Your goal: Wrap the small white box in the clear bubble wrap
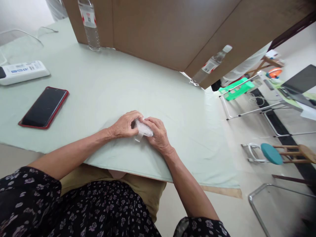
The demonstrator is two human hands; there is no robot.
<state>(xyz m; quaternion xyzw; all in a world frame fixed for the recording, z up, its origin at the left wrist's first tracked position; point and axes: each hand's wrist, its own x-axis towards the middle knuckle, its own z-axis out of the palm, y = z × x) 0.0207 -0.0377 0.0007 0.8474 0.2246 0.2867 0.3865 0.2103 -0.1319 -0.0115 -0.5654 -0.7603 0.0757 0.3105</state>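
At the near edge of a table [98, 95] draped in pale green cloth, a seated person pinches a small white packet [144, 129] between both hands: the left hand [124, 126] grips one end, the right hand [159, 134] the other, fingers closed on it and the hands nearly touching. Left of the packet lies a red phone [43, 107], beyond that a white remote [23, 71]. Two water bottles [89, 24] stand far beyond the packet by a brown panel [160, 29].
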